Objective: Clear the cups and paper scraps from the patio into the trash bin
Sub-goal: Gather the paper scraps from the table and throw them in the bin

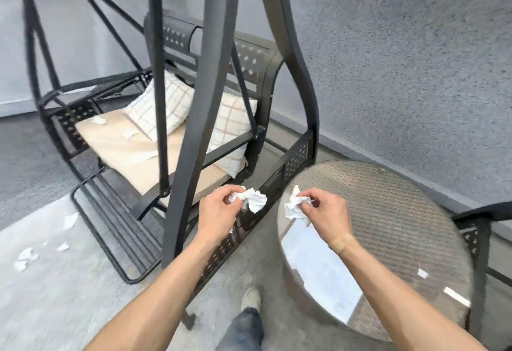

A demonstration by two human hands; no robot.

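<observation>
- Grey textured walls enclose a patio with a pale concrete floor (55, 289); a black metal swing bench (194, 79) stands at centre-left and a round glass-topped wicker table (393, 212) at right.
- Left hand (219, 209) is held out over the bench's lower frame rail, fingers curled and pinched together around a crumpled white paper scrap (253, 198); the wad sticks out to the right of the fingertips.
- Right hand (324, 212) hovers above the near-left edge of the table, thumb and fingers closed tight on a second crumpled paper scrap (294, 206), which hangs to the left of the knuckles.
- Both hands are clenched on paper, well apart from each other, neither touching the table or the bench.
- More scraps lie loose: two small ones on the beige seat cushion (122, 151), one near the far end (98, 120) and one nearer the pillows (129, 132).
- Several bits sit on the floor at left, a cluster at the lower left (25, 258), a small piece (63, 246) and a flatter piece (69, 220) beside the footrest.
- One tiny white fragment (422, 273) rests on the table glass near its front edge; the bright streak closer to the rim may be a reflection rather than paper.
- Two checked pillows (163, 104) lean against the bench back.
- Below the arms, a leg in jeans and a light shoe (250, 299) stand on the floor between bench and table.
</observation>
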